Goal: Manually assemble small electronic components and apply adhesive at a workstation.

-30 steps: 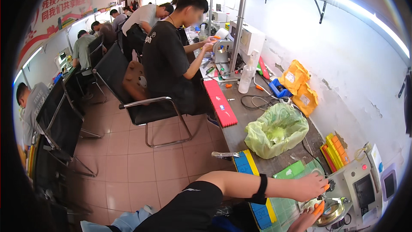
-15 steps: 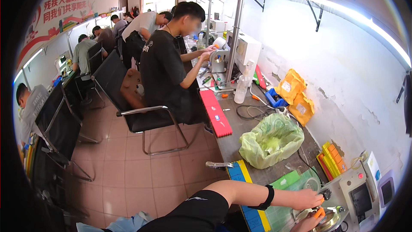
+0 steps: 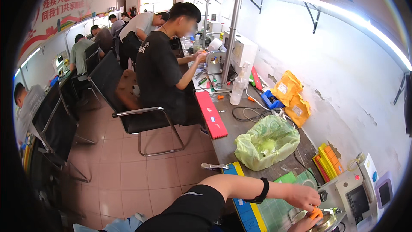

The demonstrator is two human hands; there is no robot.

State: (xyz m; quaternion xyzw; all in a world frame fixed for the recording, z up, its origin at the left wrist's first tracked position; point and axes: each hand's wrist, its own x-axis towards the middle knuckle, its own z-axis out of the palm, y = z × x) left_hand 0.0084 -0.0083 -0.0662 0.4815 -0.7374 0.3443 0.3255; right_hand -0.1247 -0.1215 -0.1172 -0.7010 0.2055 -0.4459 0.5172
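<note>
My left hand point(image 3: 303, 196), with a black band at the wrist, reaches across the bench. Its fingertips are bent down and closed at the top of a small orange plastic piece point(image 3: 316, 212). From below, my right hand point(image 3: 304, 224) grips the same piece, with the thumb and fingers partly cut off by the lower edge. Right beside the fingers is a round, shiny metal disc point(image 3: 329, 220), part of a grey bench machine point(image 3: 343, 185) with a dark screen and a red button. The piece's exact shape is hidden by my fingers.
A green mat point(image 3: 274, 208) and a blue-and-yellow strip point(image 3: 245, 197) lie by my left forearm. Beyond stand a basket lined with a green bag point(image 3: 266, 144), a red tray point(image 3: 211, 114) and a clear bottle point(image 3: 237, 88). A co-worker point(image 3: 161, 64) sits at the same bench.
My left fingers have come down from beside the black knob to the orange piece in my right hand. The whole view has shifted slightly. The co-worker's hands have moved a little.
</note>
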